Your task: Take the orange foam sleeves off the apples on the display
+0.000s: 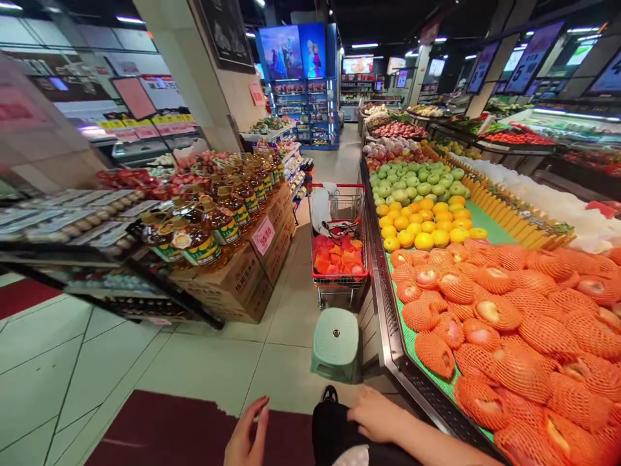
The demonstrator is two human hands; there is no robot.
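- Orange-netted fruit (502, 317) fills the near end of the sloping produce stand (388, 336), seen in the head view, just to the person's right.
- Left hand (248, 432): thumb and fingers apart, nothing between them, raised above the tiled floor and dark red mat (165, 427).
- Right hand (377, 415): fingers curled downward over the black trouser leg (327, 430); from here I cannot tell whether they touch it, or whether anything sits under the palm.
- Netted fruit lies to the right of both hands, the right hand clearly nearer; the pieces are roundish, their heap stretching away along the stand.
- Pale green stool (336, 349) stands upright straight ahead, beyond the hands and also nearer the right; its squarish seat shows no clear long axis.
- Counted: two hands, one stool, one shoe (330, 393), one shopping cart (342, 279) behind the stool, one pink price card (263, 235) on the cartons (242, 278) at left.
- Netted fruit, yellow-orange citrus (427, 223) and green fruit (417, 178) overlap, too many to count surely.
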